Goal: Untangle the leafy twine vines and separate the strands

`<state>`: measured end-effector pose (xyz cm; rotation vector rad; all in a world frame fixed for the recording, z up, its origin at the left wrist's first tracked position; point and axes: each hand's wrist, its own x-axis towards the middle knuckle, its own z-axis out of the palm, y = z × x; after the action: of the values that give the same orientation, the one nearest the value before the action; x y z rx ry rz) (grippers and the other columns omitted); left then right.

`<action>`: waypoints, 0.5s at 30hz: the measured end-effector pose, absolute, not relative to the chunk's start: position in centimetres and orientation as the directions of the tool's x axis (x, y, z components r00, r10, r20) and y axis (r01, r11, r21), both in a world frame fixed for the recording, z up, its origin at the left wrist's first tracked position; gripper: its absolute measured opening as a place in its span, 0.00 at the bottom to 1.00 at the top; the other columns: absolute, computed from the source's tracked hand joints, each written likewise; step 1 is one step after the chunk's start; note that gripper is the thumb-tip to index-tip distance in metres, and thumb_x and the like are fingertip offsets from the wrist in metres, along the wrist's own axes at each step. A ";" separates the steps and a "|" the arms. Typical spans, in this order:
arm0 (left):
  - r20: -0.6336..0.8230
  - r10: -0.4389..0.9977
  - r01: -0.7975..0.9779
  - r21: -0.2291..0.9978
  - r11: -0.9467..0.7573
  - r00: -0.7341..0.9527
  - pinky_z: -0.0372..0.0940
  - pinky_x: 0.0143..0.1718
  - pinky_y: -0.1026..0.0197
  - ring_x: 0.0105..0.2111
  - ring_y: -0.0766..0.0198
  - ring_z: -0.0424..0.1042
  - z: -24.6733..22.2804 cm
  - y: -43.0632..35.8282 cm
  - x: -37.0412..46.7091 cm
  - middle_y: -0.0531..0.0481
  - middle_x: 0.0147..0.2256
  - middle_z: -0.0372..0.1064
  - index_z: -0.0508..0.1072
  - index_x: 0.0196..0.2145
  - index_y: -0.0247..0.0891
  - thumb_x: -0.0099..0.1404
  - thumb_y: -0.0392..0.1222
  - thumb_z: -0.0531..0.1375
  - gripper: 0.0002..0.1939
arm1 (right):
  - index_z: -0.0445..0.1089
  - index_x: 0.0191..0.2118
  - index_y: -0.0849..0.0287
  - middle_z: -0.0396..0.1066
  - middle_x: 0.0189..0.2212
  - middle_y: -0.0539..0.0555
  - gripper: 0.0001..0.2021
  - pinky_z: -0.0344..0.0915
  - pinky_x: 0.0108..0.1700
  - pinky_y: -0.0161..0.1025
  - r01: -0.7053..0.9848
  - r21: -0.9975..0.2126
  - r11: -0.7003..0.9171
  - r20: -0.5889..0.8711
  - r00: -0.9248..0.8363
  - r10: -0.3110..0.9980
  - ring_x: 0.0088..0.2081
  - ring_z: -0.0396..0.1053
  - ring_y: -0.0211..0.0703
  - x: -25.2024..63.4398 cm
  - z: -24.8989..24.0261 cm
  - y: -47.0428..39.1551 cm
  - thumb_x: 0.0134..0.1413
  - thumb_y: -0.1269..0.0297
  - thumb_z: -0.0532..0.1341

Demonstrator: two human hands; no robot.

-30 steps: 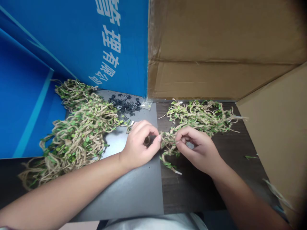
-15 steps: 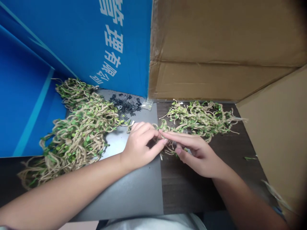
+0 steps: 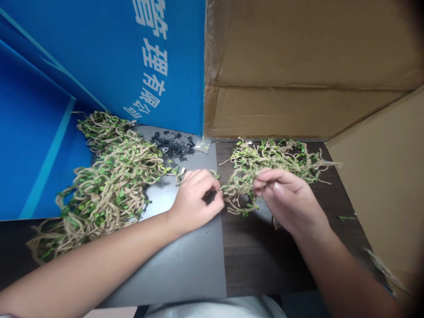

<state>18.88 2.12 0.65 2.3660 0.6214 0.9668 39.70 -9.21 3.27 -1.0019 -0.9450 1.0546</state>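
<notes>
Left hand (image 3: 196,197) and right hand (image 3: 294,199) each show a pinched grip on leafy twine (image 3: 239,189), bunched between them and not yet laid aside. Just beyond the right grip lies a smaller heap (image 3: 280,158); left of both, a larger heap (image 3: 115,176). Which is finished stock, the view cannot settle.

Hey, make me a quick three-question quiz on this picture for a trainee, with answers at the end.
1. True or false: the left hand and the right hand both pinch leafy twine.

2. What stands directly behind the smaller leafy pile? A: a metal shelf; B: brown cardboard; C: a glass window.

3. Fill in: the small pieces beside the larger leafy pile are ____ in colour.

Key: 1 true; 2 B; 3 black.
</notes>
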 end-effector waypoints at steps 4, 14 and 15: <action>0.470 0.620 0.254 0.630 -0.734 0.628 0.58 0.41 0.58 0.34 0.64 0.66 0.6 2.1 18.8 0.52 0.31 0.68 0.69 0.32 0.37 0.64 0.32 0.60 0.04 | 0.77 0.41 0.51 0.68 0.28 0.47 0.07 0.75 0.41 0.42 -0.318 -0.924 0.212 0.107 0.316 0.943 0.29 0.69 0.38 39.9 3.7 -9.0 0.60 0.60 0.73; 0.501 0.685 0.215 0.702 -0.679 0.529 0.63 0.40 0.61 0.37 0.66 0.68 0.2 2.5 18.7 0.52 0.36 0.68 0.71 0.40 0.37 0.68 0.29 0.59 0.06 | 0.79 0.45 0.52 0.71 0.28 0.49 0.06 0.57 0.22 0.27 -0.101 -0.993 0.067 0.021 0.398 0.917 0.22 0.59 0.29 40.9 3.7 -9.4 0.63 0.65 0.70; 0.513 0.672 0.202 0.694 -0.691 0.534 0.64 0.43 0.60 0.40 0.65 0.69 0.1 2.6 18.6 0.50 0.40 0.69 0.73 0.43 0.37 0.69 0.27 0.57 0.10 | 0.79 0.46 0.52 0.72 0.29 0.50 0.06 0.61 0.24 0.27 -0.042 -0.997 0.059 0.038 0.396 0.918 0.25 0.65 0.31 40.7 3.6 -9.5 0.64 0.65 0.70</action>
<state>18.65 2.61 0.13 2.2028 0.7058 1.0762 40.73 -9.49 3.62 -1.3002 -0.8935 0.8970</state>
